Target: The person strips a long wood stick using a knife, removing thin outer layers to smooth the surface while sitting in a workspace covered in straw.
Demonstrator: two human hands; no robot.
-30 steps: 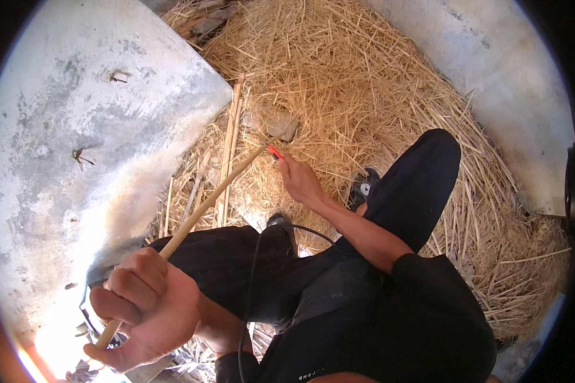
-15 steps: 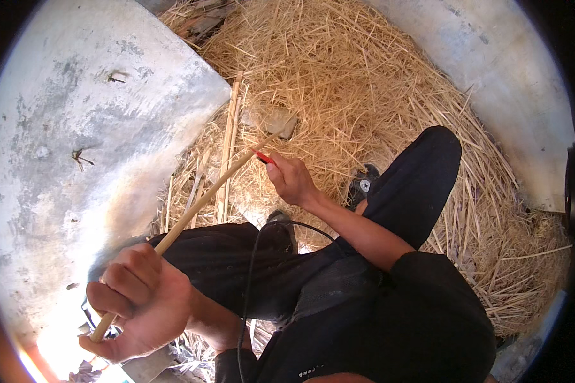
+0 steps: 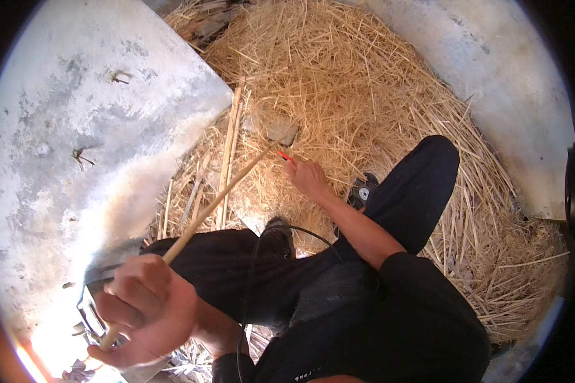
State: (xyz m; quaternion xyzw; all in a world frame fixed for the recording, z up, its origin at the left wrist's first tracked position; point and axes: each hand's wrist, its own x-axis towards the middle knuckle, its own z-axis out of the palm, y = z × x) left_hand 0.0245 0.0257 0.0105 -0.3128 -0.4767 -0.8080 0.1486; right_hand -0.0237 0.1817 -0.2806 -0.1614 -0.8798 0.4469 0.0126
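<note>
A long, thin pale wooden stick (image 3: 211, 220) slants up and away from the lower left. My left hand (image 3: 150, 306) is closed around its near end, the thumb lying along the butt. The stick narrows toward its far tip, over the straw. Close to that tip, my right hand (image 3: 310, 179) is closed on a small red tool (image 3: 283, 155). Only a short red part of it sticks out past the fingers, so its exact kind is hidden. The red part sits just right of the stick, with a slight gap showing.
Loose straw and shavings (image 3: 338, 83) cover the ground ahead. Several long split strips (image 3: 230, 150) lie left of centre beside a flat stone (image 3: 283, 132). A whitewashed slab (image 3: 108, 96) stands left, a pale wall (image 3: 492, 70) right. A black cable (image 3: 252, 281) crosses my lap.
My right hand with the red tool has shifted right, off the stick it was against. My left hand and the stick have moved slightly right.
</note>
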